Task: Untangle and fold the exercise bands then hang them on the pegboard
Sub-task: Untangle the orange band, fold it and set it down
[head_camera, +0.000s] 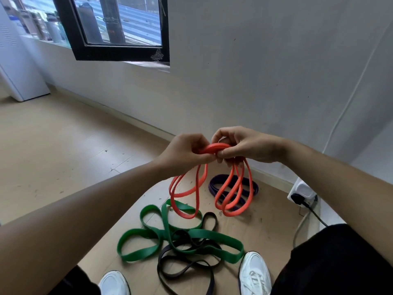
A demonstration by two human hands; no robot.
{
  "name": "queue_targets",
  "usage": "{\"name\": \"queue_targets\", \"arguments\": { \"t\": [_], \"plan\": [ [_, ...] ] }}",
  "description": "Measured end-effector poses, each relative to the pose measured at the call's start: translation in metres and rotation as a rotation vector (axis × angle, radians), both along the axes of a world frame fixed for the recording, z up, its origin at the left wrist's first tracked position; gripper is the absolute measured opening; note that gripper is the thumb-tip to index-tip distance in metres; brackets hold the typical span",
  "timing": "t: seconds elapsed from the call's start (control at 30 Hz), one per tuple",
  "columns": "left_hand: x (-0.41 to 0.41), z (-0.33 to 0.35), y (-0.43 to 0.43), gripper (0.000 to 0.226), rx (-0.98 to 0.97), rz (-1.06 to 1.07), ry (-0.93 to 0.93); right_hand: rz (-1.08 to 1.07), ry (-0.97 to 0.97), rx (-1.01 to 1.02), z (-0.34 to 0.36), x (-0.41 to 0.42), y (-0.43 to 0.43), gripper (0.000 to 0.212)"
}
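An orange exercise band [212, 148] is gathered into several loops that hang down over the floor. My left hand [185, 153] grips the bunched top of it from the left, and my right hand [246, 145] pinches the same bunch from the right. On the floor below lie a green band [191, 233] and a black band [187, 271] tangled together. A purple band [214, 184] lies folded near the wall behind the orange loops. No pegboard is in view.
My two white shoes [254, 271] stand beside the floor bands. A white power strip [302, 191] with a black plug and cable lies by the wall at right. A window [119, 28] and a white cabinet [19, 67] are at upper left.
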State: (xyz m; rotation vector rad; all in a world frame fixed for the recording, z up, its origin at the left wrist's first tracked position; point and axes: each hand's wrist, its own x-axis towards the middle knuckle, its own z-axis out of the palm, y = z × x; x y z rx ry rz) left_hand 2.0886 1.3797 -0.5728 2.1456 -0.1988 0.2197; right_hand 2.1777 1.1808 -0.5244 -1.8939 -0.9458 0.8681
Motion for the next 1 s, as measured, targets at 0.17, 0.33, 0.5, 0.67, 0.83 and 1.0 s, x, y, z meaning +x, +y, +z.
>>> {"name": "queue_targets", "arguments": {
  "t": [0.17,0.33,0.5,0.67,0.83,1.0],
  "plan": [
    [0.000,0.006,0.005,0.023,0.054,-0.026,0.017,0.021,-0.024,-0.013,-0.002,0.000,0.001,0.025],
    [0.002,0.016,0.014,0.022,0.186,-0.102,0.065,0.007,-0.109,-0.070,-0.006,0.002,0.003,0.030],
    [0.001,0.020,0.018,0.014,0.083,-0.121,0.136,0.007,-0.301,-0.131,-0.007,0.008,0.001,0.020],
    [0.001,0.024,0.017,0.012,0.066,-0.116,0.123,0.016,-0.338,-0.158,-0.001,0.013,-0.003,0.018],
    [-0.001,0.028,0.019,0.014,0.043,-0.094,0.113,-0.008,-0.340,-0.126,0.008,0.017,-0.005,0.020],
    [-0.004,0.031,0.019,0.014,-0.042,-0.064,0.073,0.001,-0.207,-0.053,-0.002,0.012,0.000,0.025]
  ]
}}
